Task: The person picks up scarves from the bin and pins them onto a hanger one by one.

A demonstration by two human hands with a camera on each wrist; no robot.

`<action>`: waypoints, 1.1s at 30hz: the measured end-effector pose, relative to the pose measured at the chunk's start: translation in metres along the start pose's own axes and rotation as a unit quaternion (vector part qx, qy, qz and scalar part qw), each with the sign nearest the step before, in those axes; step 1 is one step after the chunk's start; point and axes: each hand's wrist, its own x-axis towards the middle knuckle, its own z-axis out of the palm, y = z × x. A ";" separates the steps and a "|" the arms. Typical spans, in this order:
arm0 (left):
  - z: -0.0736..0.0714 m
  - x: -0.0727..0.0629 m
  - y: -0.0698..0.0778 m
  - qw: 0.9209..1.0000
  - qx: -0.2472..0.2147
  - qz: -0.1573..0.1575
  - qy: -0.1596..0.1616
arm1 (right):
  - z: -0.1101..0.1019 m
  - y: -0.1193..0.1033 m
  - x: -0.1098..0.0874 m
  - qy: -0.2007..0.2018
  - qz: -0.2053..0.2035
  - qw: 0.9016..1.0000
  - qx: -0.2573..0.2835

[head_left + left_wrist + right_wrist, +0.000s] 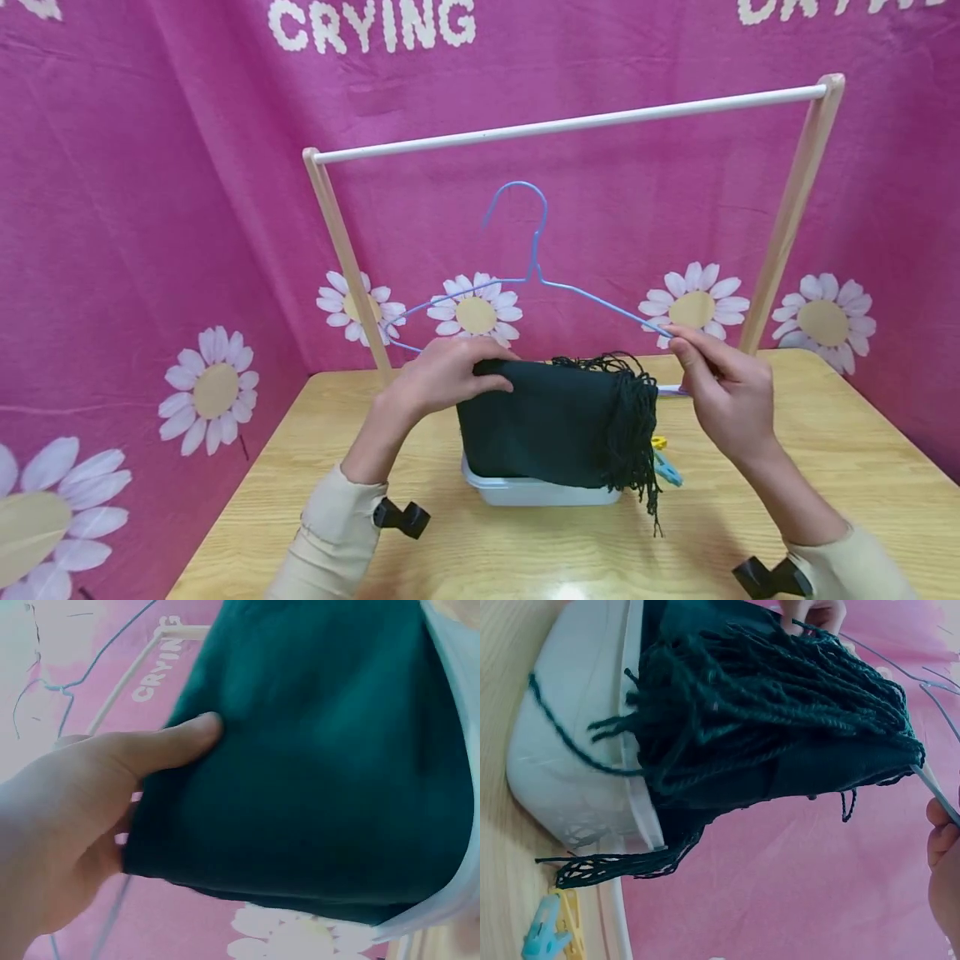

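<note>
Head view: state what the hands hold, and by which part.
The left hand grips the dark scarf by its upper left corner; the right hand pinches the blue hanger near its right end.

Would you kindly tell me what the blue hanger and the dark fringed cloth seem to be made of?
The blue hanger looks like metal wire, perhaps plastic-coated, being thin and evenly blue. The dark fringed cloth seems a matte textile, given its folds and stringy fringe; fibre unclear.

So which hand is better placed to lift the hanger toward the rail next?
Right, I'd judge: the right hand pinches the blue hanger near one end, whereas the left hand grips the dark fringed cloth.
</note>
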 end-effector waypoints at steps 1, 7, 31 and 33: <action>0.000 0.000 -0.001 0.999 0.002 0.013 0.033 | 0.000 0.000 0.001 0.001 -0.001 1.000 0.002; -0.004 0.001 0.001 0.979 -0.016 0.043 0.198 | 0.002 -0.003 0.005 -0.001 -0.012 1.000 -0.014; -0.018 -0.044 -0.023 0.928 0.183 0.123 0.300 | -0.015 0.002 0.006 0.028 0.007 1.000 0.011; -0.019 -0.046 -0.028 0.928 0.185 0.109 0.305 | -0.015 0.001 0.006 0.029 0.007 0.999 0.033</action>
